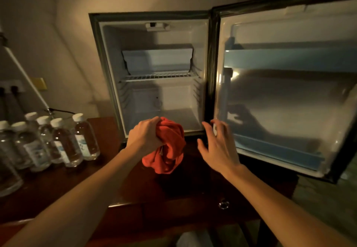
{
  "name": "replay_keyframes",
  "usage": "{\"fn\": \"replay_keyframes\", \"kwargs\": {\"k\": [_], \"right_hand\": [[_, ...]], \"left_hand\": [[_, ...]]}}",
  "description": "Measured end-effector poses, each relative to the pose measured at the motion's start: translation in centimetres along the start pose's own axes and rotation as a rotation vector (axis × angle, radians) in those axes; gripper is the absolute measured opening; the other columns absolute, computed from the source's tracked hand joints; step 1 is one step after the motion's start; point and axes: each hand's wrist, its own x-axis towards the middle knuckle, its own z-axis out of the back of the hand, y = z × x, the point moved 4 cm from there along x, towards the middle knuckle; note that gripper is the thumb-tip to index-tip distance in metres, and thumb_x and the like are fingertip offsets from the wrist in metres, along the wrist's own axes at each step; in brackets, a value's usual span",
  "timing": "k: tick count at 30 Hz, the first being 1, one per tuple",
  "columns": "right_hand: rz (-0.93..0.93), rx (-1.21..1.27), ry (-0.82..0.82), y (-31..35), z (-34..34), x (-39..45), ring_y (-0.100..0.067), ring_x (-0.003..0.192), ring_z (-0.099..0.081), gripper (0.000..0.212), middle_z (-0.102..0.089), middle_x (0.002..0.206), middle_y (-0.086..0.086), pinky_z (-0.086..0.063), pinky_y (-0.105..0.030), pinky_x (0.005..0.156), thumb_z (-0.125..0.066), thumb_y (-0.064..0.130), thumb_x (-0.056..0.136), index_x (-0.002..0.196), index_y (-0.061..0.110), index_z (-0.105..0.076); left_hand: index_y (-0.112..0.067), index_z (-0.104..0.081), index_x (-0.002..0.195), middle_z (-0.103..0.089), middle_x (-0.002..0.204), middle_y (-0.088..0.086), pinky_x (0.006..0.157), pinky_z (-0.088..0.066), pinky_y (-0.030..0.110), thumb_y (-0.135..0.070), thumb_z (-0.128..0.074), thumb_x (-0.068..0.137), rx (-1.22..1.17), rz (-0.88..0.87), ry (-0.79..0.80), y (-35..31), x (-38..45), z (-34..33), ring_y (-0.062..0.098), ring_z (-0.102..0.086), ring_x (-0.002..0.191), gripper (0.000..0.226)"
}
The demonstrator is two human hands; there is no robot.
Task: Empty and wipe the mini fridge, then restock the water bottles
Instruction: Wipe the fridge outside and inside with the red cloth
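Both forearms reach forward from the bottom of the view toward the mini fridge (154, 72), which stands on the dark wooden desk (58, 185) with its door (289, 92) swung wide to the right. The left hand (144, 135) is curled tight around a bunched red cloth (170, 146), whose loose end hangs down to the desk just in front of the fridge's lower edge. The right hand (218, 146) hovers with fingers spread and relaxed, holding nothing, near the bottom hinge corner. The water bottles (58, 142) stand upright, caps up, clustered on the desk left of the fridge.
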Motion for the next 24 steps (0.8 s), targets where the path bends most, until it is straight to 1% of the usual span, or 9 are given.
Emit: {"fn": "replay_keyframes", "kwargs": {"k": [3,6,10,12,16,17,20,22,24], "right_hand": [[0.138,0.279,0.131,3.7,-1.5,0.1,-0.032,0.133,-0.035,0.083,-0.036,0.145,-0.014,-0.037,-0.045,0.111,-0.064,0.057,0.081,0.15,0.024,-0.031],[0.236,0.48,0.235,7.1,-2.4,0.6,-0.03,0.143,-0.023,0.11,-0.014,0.157,-0.009,-0.029,-0.04,0.113,-0.076,0.061,0.068,0.154,0.041,-0.01],[0.247,0.526,0.211,9.8,-4.2,1.8,-0.039,0.147,-0.011,0.118,0.004,0.16,-0.012,-0.031,-0.053,0.113,-0.087,0.053,0.056,0.15,0.046,-0.016],[0.215,0.509,0.147,11.0,-5.0,2.7,-0.044,0.145,-0.014,0.106,-0.001,0.159,-0.016,-0.034,-0.056,0.111,-0.087,0.049,0.057,0.144,0.04,-0.027],[0.262,0.423,-0.074,13.0,-5.6,4.7,-0.037,0.129,-0.041,0.058,-0.036,0.145,-0.015,-0.049,-0.047,0.099,-0.071,0.032,0.073,0.123,0.023,-0.044],[0.264,0.423,-0.083,13.3,-6.0,5.0,-0.035,0.121,-0.046,0.055,-0.041,0.139,-0.012,-0.053,-0.045,0.091,-0.071,0.027,0.071,0.12,0.022,-0.045],[0.218,0.401,-0.017,14.1,-7.8,5.9,-0.036,0.108,-0.053,0.074,-0.048,0.129,-0.01,-0.059,-0.043,0.07,-0.085,0.018,0.058,0.118,0.022,-0.044],[0.161,0.375,-0.008,14.5,-9.1,6.4,-0.038,0.102,-0.056,0.073,-0.053,0.124,-0.012,-0.058,-0.045,0.068,-0.086,0.019,0.059,0.119,0.023,-0.044],[0.11,0.367,-0.006,14.9,-10.1,6.8,-0.039,0.099,-0.058,0.068,-0.054,0.123,-0.013,-0.058,-0.046,0.068,-0.084,0.019,0.063,0.119,0.025,-0.045]], "left_hand": [[-0.031,-0.053,0.103,-0.068,0.096,-0.003,0.07,-0.052,0.04,-0.05,-0.072,0.063,-0.021,0.0,-0.006,0.4,0.0,0.2,0.035,-0.064,0.096,0.048],[-0.033,-0.053,0.103,-0.069,0.096,-0.003,0.069,-0.052,0.039,-0.053,-0.072,0.062,-0.059,0.031,-0.009,1.2,0.3,0.9,0.033,-0.065,0.096,0.049],[-0.032,-0.057,0.1,-0.069,0.088,-0.004,0.065,-0.051,0.035,-0.056,-0.068,0.058,-0.172,0.035,-0.07,2.0,0.4,2.0,0.028,-0.067,0.088,0.05],[-0.034,-0.056,0.103,-0.07,0.086,-0.004,0.065,-0.052,0.035,-0.055,-0.067,0.055,-0.231,0.02,-0.089,2.3,0.4,2.4,0.025,-0.068,0.086,0.053],[-0.03,-0.062,0.112,-0.071,0.088,-0.007,0.07,-0.054,0.03,-0.042,-0.073,0.056,-0.295,-0.023,-0.105,4.1,-0.4,3.2,0.016,-0.07,0.085,0.058],[-0.029,-0.061,0.114,-0.07,0.088,-0.009,0.071,-0.053,0.028,-0.041,-0.076,0.057,-0.309,-0.032,-0.11,4.9,-0.7,3.5,0.013,-0.07,0.084,0.061],[-0.029,-0.056,0.122,-0.068,0.103,-0.007,0.081,-0.051,0.032,-0.054,-0.075,0.063,-0.22,-0.064,-0.112,7.8,-1.3,4.3,0.013,-0.064,0.092,0.067],[-0.027,-0.052,0.131,-0.063,0.12,-0.005,0.092,-0.047,0.035,-0.064,-0.066,0.07,-0.085,-0.066,-0.113,9.7,-1.6,4.6,0.017,-0.057,0.106,0.073],[-0.024,-0.049,0.138,-0.056,0.135,-0.002,0.104,-0.041,0.035,-0.063,-0.057,0.08,-0.063,-0.024,-0.139,11.4,-1.9,4.9,0.018,-0.049,0.122,0.071]]}}
